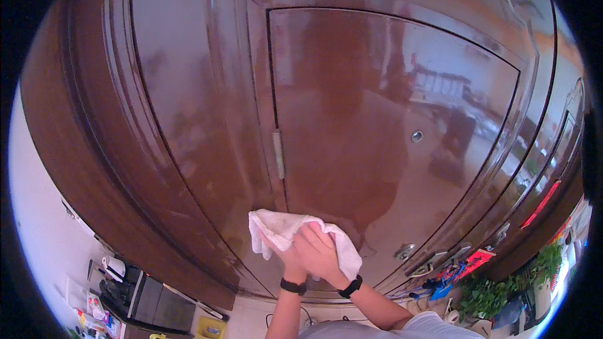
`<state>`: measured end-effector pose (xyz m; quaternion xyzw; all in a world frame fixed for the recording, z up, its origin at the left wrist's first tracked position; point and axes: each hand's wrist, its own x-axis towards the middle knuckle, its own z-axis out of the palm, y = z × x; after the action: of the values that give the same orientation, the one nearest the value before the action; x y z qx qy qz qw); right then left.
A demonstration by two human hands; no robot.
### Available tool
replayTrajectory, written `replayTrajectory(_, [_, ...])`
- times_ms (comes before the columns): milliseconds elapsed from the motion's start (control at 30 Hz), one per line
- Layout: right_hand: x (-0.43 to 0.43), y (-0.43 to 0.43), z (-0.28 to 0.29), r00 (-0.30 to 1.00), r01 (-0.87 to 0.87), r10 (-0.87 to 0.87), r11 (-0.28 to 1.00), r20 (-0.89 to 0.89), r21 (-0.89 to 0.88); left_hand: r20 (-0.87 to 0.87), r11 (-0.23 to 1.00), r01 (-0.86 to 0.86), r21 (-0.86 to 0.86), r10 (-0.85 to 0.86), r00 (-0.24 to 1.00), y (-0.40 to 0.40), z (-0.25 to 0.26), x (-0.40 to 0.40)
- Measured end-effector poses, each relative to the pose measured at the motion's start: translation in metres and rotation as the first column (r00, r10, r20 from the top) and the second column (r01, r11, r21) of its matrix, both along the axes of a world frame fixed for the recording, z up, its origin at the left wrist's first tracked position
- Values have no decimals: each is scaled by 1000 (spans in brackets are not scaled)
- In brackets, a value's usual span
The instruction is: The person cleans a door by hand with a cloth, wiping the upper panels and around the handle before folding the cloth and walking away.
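Observation:
A white cloth (347, 249) lies bunched against the lower part of a glossy brown wooden door (339, 165). My right hand (318, 248) is on the cloth, fingers pointing up and partly over my left hand. Beside it, my left hand (288, 255) holds the cloth's left part, its fingers partly hidden by the folds and the other hand. A dark band circles each wrist. Just above the cloth, a metal hinge (278, 155) sits on the seam of the door's inset panel. Up and to the right is a round peephole (417, 136).
A metal lock fitting (404, 251) protrudes at the door's lower right. Farther right are bundled cables (454, 270) and green leafy plants (490, 294). At lower left stand a dark cabinet (162, 308) and a yellow bin (211, 327). A brown door frame (118, 188) borders the left side.

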<state>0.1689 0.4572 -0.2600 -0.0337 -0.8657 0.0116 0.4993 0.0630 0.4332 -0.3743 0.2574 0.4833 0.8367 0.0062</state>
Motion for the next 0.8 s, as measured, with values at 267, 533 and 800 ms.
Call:
replayTrajectory(267, [62,39,27,972,183,-186,983,-144,-32,-719,792,-585,-173,304,624,12,81,62])
replayTrajectory(533, [131,69,5,939,344,-344,938,18,-41,-827,813,-550,-194,166,537,44,87,119])
replayTrajectory(800, [185,67,-37,920,391,-368,878,133,-275,-871,766,-455,-455,-275,408,43,64,162])
